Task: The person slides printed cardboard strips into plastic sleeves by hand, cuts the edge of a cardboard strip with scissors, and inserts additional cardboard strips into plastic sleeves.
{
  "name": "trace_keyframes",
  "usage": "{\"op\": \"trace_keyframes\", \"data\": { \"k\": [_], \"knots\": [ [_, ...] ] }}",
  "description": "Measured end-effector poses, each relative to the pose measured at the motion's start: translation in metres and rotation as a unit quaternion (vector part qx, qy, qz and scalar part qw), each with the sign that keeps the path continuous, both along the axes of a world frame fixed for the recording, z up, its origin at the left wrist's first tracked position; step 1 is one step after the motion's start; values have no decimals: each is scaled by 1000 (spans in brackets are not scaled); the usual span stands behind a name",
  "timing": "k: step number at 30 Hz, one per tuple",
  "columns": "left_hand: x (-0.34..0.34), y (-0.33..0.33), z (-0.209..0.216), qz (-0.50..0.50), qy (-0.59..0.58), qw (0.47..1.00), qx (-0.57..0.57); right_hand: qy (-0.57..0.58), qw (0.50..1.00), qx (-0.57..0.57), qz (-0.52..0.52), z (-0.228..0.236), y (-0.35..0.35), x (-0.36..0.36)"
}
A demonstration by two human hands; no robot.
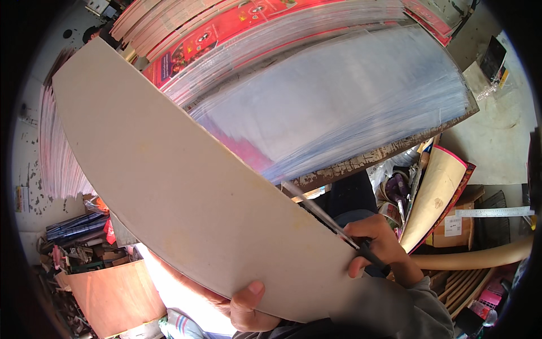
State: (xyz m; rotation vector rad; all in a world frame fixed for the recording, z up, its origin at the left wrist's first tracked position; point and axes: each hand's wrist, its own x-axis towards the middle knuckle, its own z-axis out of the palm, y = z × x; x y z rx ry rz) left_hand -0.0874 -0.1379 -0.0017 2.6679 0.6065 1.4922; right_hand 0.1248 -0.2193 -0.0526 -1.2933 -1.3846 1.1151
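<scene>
A large, stiff grey-beige board point(169, 175) with one curved side slants across the view from upper left to lower right. My left hand point(251, 308) grips its lower edge, thumb on the face and the other fingers hidden beneath. In my right hand point(384, 243) is a pair of scissors point(333, 223) with black handles and long metal blades. The blades lie along the board's right edge, pointing up and away from me. How far they are open is hard to make out.
Beyond the board, a worn-edged table point(361, 161) carries stacked clear plastic sheets point(350, 96) and red printed sheets point(220, 37). Rolled cream sheeting point(435, 198) stands at the right near a cardboard box point(454, 226). A plywood panel point(116, 296) and scraps sit at lower left.
</scene>
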Motion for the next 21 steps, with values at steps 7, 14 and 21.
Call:
{"op": "trace_keyframes", "data": {
  "k": [7, 14, 21],
  "knots": [
    [-2, -1, -3, 3, -13, 1000, -19, 147, 989, 9, -33, -12, 7, -5],
    [-1, -14, -4, 49, -166, 950, -259, 14, 995, 96, 3, -8, 19, -4],
    [3, -26, 0, 52, -298, 841, -448, 13, 999, 36, -3, -4, 17, -7]
  ]
}}
